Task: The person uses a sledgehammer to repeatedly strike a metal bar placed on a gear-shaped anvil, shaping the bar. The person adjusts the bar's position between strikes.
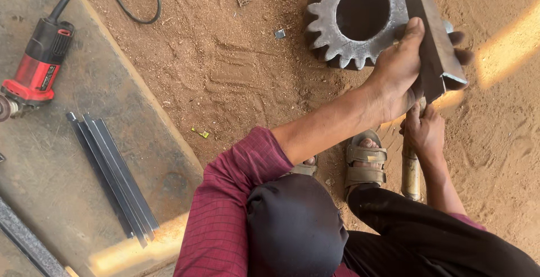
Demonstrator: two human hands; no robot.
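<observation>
Red grinder (35,66) and steel strips (112,178) lie idle left. Centre-right, the left hand (396,71) clamps an angle bar (430,35) across a gear (354,18); the right hand (423,131) grips a hammer handle (410,173) below, seemingly poised for striking; steadiness matters.

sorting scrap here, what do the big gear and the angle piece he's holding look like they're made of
Gear: likely cast or forged steel, with a dull grey, pitted, rough surface and no paint. Angle piece, held by the left hand: likely mild steel, with dark mill-scale faces and a brighter cut end. Neither metal can be told for certain.
</observation>
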